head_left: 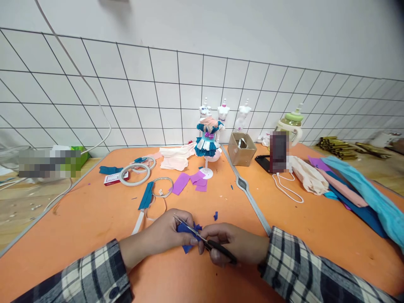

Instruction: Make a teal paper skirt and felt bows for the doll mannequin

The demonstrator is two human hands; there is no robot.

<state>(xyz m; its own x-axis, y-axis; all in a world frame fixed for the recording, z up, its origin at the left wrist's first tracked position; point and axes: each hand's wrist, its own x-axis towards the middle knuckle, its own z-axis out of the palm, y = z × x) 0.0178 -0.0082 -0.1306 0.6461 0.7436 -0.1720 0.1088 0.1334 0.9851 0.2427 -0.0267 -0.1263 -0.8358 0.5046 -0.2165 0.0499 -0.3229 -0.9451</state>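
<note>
Pinching dk-blue fabric [187,248] in L hand [168,230] over near side of orange table [176,280], gripping black-handled scissors [222,251] w/ R hand [235,240] curled round handles; prob. mid-cut (w/ blue scrap [216,216] lying just beyond), can't tell how much left to snip

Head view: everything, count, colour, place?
Scissors: 1, black, right hand
Held cloth: uncounted, blue, left hand
Dressed mannequin: 1, multicoloured, centre
Other mannequins: 3, white, behind
Rings: 3, pale, left
Small box: 1, red, left
Strips: several, teal, left
Scraps: several, purple, centre
Thin cloth: uncounted, pinkish, back
Cardboard box: 1, brown, back
Jug: 1, green, back right
Blurred object: 1, red, right
Clutter: several, blurred, left
Fabrics: several, mixed, right
Rods: many, gold, right
Tabletop: 1, orange, below
Wall: 1, white, back
Left hand: 1, holding cloth
Right hand: 1, holding scissors
Sleeves: 2, plaid, foreground
</note>
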